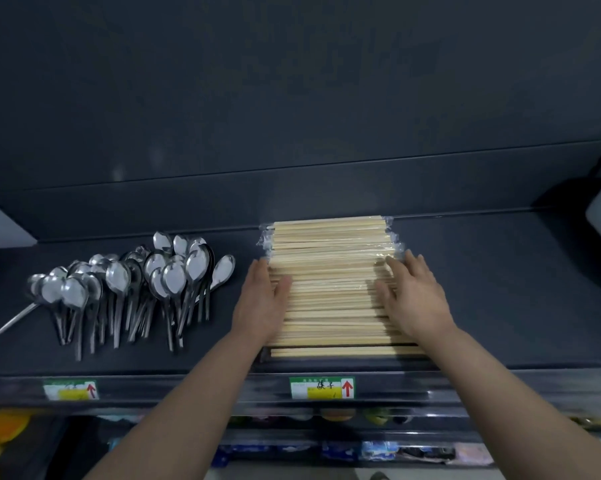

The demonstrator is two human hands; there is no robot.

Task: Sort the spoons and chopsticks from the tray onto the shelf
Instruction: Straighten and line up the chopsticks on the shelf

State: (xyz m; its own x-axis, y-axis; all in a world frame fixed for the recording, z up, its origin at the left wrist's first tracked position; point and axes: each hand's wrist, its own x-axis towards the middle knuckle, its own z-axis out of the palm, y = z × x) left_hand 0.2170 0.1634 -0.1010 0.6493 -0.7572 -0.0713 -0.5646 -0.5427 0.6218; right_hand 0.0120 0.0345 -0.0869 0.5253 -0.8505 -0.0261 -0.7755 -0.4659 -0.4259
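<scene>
On shelf [500, 289], left hand [262, 303] and right hand [415, 299], fingers flat, flank the chopsticks [330, 271]. Push evenly to square them.

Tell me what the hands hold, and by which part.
Nothing is gripped. The left hand and right hand rest open against the two ends of the chopsticks.

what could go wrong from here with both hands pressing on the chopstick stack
1. The left hand and right hand press flat on the ends of the wrapped chopsticks; uneven pushing might skew or topple the stack.
2. The nearest pack lies close to the front edge of the shelf and might slide off.
3. The spoons sit in a loose pile just left of the left hand; a sideways bump could scatter them.
</scene>
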